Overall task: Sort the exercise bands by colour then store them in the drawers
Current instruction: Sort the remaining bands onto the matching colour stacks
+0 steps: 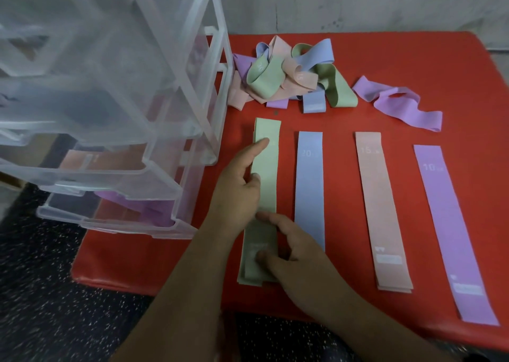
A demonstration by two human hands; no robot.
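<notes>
Four flat band stacks lie side by side on the red table (413, 67): green (265, 193), blue (309, 188), pink (381, 210) and purple (451, 232). My left hand (239, 188) rests on the green stack's left side, its index finger stretched along the band. My right hand (289, 248) presses on the green stack's near end with its fingers spread. A tangled pile of mixed bands (289, 72) sits at the back, and a loose purple band (399, 104) lies to its right.
A clear plastic drawer unit (115, 108) stands at the left on the table's edge. Its lower drawers are pulled out and hold a pink band (91, 159) and purple bands (143, 207). A grey wall runs behind the table.
</notes>
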